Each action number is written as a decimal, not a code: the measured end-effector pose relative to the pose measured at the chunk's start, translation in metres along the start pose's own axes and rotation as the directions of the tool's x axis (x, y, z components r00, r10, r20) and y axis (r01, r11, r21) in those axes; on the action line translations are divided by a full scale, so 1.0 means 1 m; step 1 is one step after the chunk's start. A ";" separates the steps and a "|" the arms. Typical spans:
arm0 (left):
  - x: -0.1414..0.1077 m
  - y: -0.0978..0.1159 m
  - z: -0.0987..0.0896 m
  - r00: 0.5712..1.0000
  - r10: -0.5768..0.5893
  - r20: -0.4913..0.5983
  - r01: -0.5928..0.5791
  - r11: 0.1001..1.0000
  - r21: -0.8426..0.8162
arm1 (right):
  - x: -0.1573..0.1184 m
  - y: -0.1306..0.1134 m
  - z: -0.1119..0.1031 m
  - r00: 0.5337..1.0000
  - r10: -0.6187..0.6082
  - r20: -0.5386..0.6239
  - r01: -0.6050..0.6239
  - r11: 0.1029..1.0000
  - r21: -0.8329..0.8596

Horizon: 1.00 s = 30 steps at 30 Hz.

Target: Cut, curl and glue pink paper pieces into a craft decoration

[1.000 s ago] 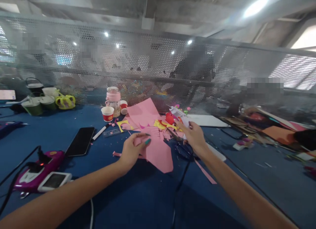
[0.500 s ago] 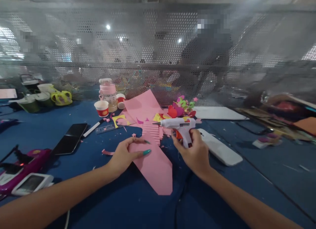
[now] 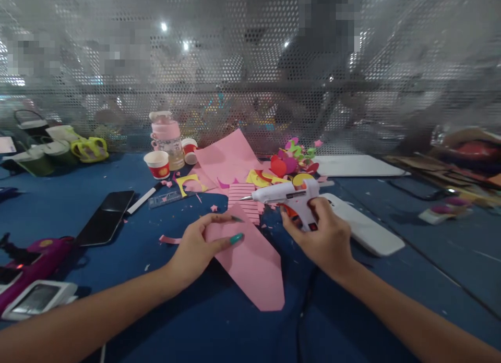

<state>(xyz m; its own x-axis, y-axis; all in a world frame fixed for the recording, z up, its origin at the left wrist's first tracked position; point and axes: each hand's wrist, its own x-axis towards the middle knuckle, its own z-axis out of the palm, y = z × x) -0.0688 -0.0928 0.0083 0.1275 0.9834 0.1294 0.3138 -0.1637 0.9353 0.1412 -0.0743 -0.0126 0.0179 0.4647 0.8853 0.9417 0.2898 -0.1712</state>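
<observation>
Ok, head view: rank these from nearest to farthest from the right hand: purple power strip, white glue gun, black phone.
1. White glue gun, held in the right hand.
2. Black phone, left of the left hand.
3. Purple power strip, farther left, by the picture's edge.

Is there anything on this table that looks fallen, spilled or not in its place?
The farther red-and-white cup, beside the bottle, looks tipped, while the nearer cup stands upright. Paper scraps lie scattered on the table, untidy but perhaps normal for paper cutting. I see no spill.
</observation>
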 end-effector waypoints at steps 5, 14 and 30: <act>-0.001 -0.001 0.001 0.999 0.040 0.009 -0.039 0.999 -0.035 | -0.001 0.000 0.001 1.000 -0.025 0.002 0.025 1.000 -0.010; -0.002 -0.001 0.001 0.999 0.041 0.017 -0.040 0.999 -0.032 | -0.002 0.001 0.001 0.999 -0.032 -0.002 0.032 0.999 -0.003; -0.002 0.000 0.001 1.000 0.012 0.005 -0.012 1.000 -0.020 | -0.001 0.000 0.001 0.999 -0.045 -0.012 0.045 0.999 0.028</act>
<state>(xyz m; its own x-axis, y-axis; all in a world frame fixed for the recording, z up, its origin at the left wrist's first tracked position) -0.0683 -0.0944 0.0074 0.1359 0.9809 0.1393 0.2936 -0.1742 0.9399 0.1405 -0.0738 -0.0138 -0.0201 0.4413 0.8971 0.9317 0.3338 -0.1433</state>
